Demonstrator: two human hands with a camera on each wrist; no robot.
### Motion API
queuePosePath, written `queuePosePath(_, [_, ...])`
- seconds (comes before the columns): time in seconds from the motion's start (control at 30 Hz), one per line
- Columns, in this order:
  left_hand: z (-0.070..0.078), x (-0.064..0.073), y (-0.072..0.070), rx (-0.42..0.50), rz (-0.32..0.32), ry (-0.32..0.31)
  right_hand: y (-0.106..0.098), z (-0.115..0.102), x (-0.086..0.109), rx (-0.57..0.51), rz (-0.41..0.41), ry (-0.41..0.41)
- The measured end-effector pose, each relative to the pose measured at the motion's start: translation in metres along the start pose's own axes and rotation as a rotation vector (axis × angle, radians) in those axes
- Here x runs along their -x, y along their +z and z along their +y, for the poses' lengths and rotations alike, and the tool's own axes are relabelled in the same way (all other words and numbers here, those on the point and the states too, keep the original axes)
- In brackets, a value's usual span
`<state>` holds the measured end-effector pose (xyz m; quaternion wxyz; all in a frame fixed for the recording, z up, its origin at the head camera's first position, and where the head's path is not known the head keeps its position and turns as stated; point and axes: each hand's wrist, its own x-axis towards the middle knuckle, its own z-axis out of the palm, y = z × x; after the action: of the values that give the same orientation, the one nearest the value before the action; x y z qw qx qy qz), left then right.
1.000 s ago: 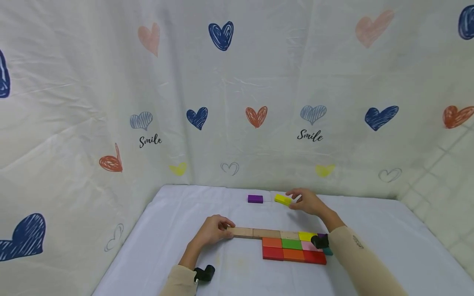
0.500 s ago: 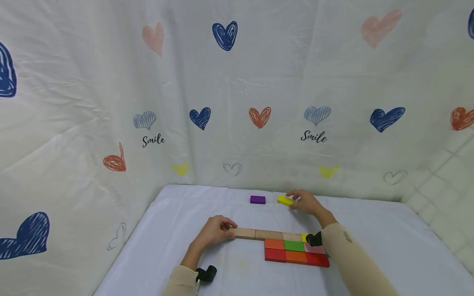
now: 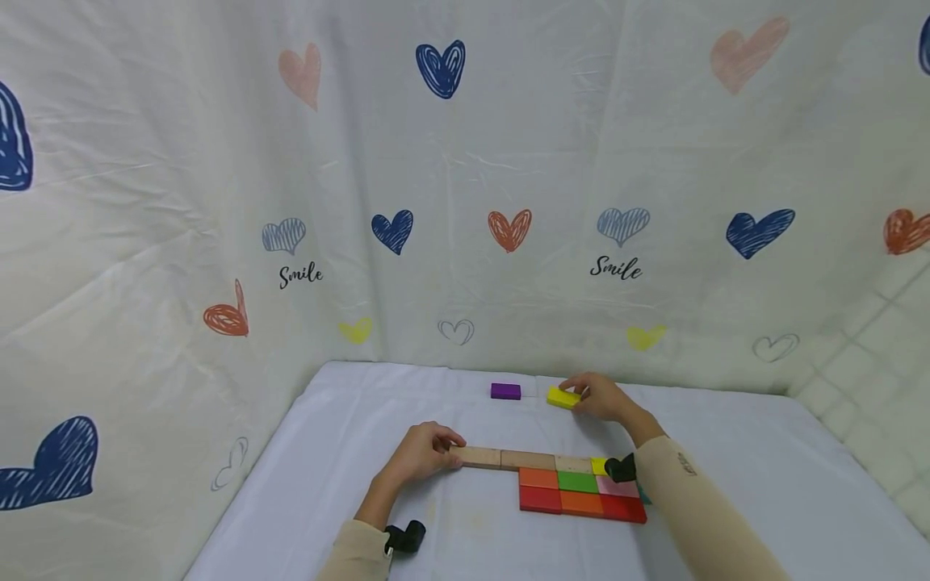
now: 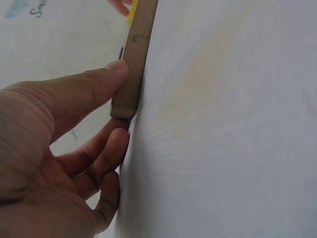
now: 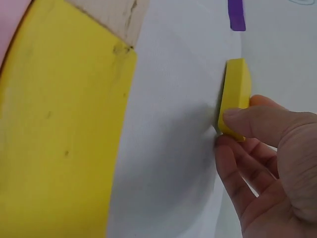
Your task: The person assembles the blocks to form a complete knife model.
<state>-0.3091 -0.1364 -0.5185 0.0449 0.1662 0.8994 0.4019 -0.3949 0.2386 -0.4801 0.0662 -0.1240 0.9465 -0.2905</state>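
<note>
At the left end of a row of plain wooden blocks [image 3: 528, 461], my left hand [image 3: 420, 452] pinches the end block [image 4: 134, 64]. Its thumb lies along one face in the left wrist view, while the other fingers curl just past the end. Farther back, my right hand [image 3: 605, 400] holds a small yellow block [image 5: 233, 91] by its right end, thumb on the near face. A purple block [image 3: 505, 391] lies on the cloth to the left of that yellow block.
In front of the wooden row sit flat coloured blocks: orange [image 3: 538, 478], green [image 3: 577, 482], pink [image 3: 613, 488] and red [image 3: 540, 500]. Another yellow block [image 5: 59, 134] continues the row, partly behind the right wrist's camera [image 3: 621, 468]. A heart-printed curtain hangs behind the table.
The right hand's fingers have closed onto the yellow block, which has shifted slightly right. The left hand stays at the wooden row. The head view has turned slightly left.
</note>
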Motion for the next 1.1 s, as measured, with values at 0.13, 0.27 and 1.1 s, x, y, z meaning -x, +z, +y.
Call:
queuePosePath(0.13, [0.001, 0.001, 0.000, 0.000, 0.003, 0.002, -0.002, 0.001, 0.003, -0.009, -0.017, -0.003])
queuePosePath(0.27, [0.003, 0.001, 0.000, 0.001, 0.007, -0.003, -0.004, 0.005, 0.006, -0.001, -0.031, -0.030])
queuePosePath(1.1, [0.000, -0.001, 0.001, 0.007, 0.005, -0.008, -0.017, -0.004, 0.067, -0.026, -0.039, -0.143])
